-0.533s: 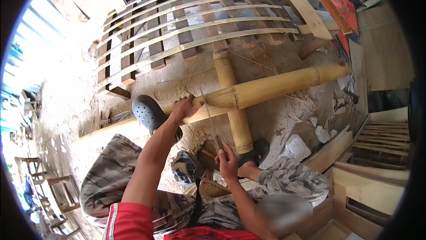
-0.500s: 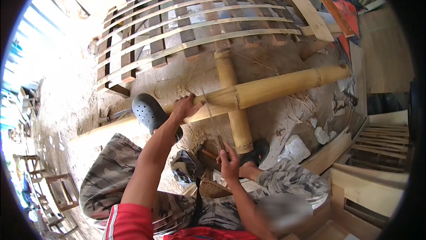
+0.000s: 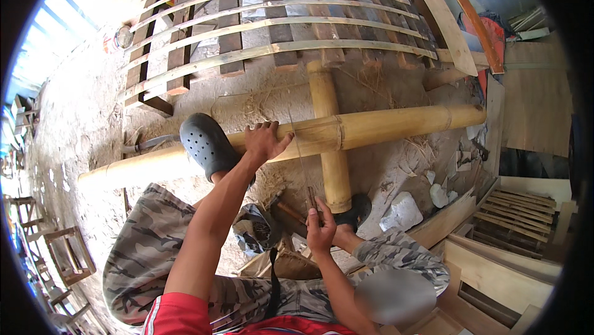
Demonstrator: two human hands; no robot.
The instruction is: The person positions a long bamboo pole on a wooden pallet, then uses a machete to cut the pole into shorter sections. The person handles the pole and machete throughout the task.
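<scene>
A thick yellow bamboo pole [image 3: 396,128] lies across a shorter bamboo piece [image 3: 332,174] on the ground. My left hand [image 3: 267,142] bears down on the pole, its fingers curled over the far side, just left of the saw. In my right hand [image 3: 321,230], closed around the handle, is a thin-bladed handsaw [image 3: 299,155]. Its blade crosses the pole left of the pole's node ring; how deep it sits in the bamboo I cannot tell. A grey clog [image 3: 207,144] on my left foot presses on the pole beside my left hand.
Ahead lies a slatted frame [image 3: 278,47] of bamboo strips over dark wood bars. A large knife [image 3: 154,143] rests beyond the pole at left. Near my feet are a hammer [image 3: 289,210] and a dark bag [image 3: 252,228]. White chunks [image 3: 401,212] and wooden crates [image 3: 495,267] stand right.
The view has shifted slightly. My left hand stays on the pole with its fingers a little more spread, and my right hand still holds the saw across it.
</scene>
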